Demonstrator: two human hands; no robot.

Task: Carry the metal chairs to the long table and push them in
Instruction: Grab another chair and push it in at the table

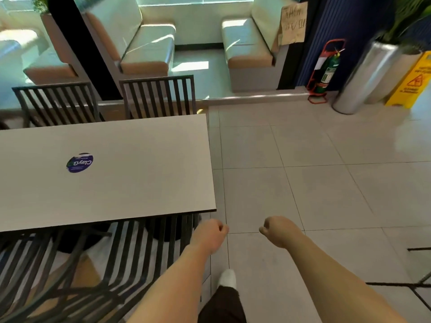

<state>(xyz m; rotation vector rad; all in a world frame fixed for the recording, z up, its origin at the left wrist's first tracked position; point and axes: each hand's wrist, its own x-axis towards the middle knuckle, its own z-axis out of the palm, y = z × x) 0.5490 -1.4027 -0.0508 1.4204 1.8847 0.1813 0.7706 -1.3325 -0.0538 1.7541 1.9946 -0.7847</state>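
Observation:
The long table (140, 159) has a pale top with a round blue sticker and fills the left half of the view. Two dark slatted metal chairs (161, 94) (56, 101) stand pushed in along its far side. On the near side, a dark metal chair (149, 248) sits with its slatted back against the table edge, and another chair (35, 264) is beside it at the left. My left hand (210, 234) is curled into a fist just right of the near chair's back, holding nothing. My right hand (277, 229) is also fisted, over the bare tiles.
Cream booth sofas (144, 43) line the window behind a raised step. A fire extinguisher (326, 71), a steel planter (363, 78) and a yellow wet-floor sign (412, 82) stand at the far right. Dark metal legs (419, 283) show at the right edge. Tiled floor spreads right of the table.

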